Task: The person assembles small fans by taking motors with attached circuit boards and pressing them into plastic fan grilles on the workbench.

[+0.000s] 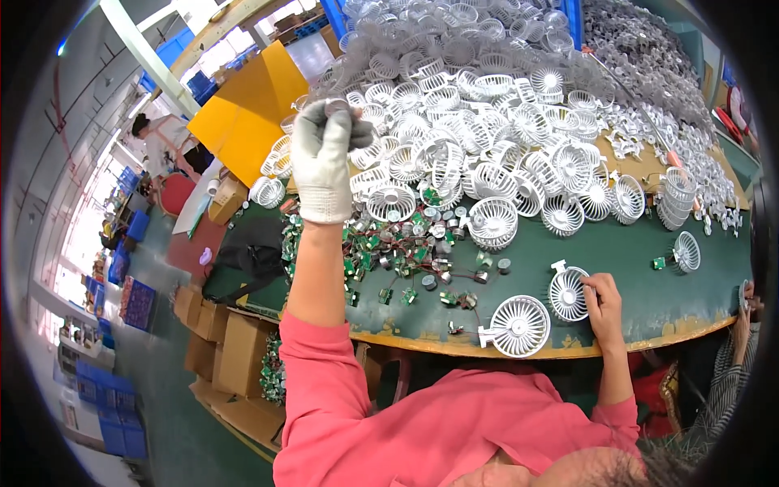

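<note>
My left hand (323, 158), in a white glove with grey fingertips, is raised at the near left side of a big heap of white plastic fan housings (442, 97). Its fingers are closed in a pinch around something small and dark that I cannot make out. At the table's front edge, my bare right hand (602, 307) grips the rim of a white round fan housing (567, 294) with a short stem. Just left of it lies another white fan housing (520, 326), its stem pointing left. Between my hands spread small green circuit boards with wires and motors (406, 247).
Small white plastic parts (690, 162) are heaped at the back right. A lone fan housing (686, 252) lies at the right beside a small green board (658, 263). Another person's hands (745, 312) show at the right edge. Cardboard boxes (239, 353) stand left of the table.
</note>
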`<state>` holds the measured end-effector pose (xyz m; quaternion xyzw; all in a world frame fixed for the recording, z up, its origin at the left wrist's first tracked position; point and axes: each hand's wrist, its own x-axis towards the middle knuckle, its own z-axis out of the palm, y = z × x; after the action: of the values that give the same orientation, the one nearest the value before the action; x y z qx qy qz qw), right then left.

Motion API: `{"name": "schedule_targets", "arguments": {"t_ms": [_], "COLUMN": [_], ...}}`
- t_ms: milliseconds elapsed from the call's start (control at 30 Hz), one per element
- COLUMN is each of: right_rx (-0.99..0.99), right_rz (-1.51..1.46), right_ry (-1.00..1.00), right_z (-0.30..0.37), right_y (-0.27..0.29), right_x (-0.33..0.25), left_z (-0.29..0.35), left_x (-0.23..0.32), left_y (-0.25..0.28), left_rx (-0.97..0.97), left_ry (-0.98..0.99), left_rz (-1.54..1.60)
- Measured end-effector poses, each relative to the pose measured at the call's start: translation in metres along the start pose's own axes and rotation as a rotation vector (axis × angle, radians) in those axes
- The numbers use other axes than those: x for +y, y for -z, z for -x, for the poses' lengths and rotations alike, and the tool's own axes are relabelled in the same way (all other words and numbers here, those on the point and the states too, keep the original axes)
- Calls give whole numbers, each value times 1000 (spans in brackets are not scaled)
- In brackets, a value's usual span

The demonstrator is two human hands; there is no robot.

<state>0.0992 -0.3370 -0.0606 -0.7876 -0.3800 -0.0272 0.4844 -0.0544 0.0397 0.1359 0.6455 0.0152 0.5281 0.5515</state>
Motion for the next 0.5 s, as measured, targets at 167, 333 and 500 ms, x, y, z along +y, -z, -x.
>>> {"name": "schedule_targets", "arguments": {"t_ms": [167, 333, 500], "right_rx": [-15, 6, -12], "right_rz": [-24, -14, -28], "right_ry": [45, 50, 43], "right_z": [-2, -1, -1], "right_y": [-3, -2, -3], "right_x": [7, 10, 12], "left_z": [-4, -16, -36], "left_x": [3, 3, -23], "left_y": [27, 93, 207], "left_rx": [53, -131, 180], "left_ry": [85, 463, 364], "left_rz": [-221, -566, -974]}}
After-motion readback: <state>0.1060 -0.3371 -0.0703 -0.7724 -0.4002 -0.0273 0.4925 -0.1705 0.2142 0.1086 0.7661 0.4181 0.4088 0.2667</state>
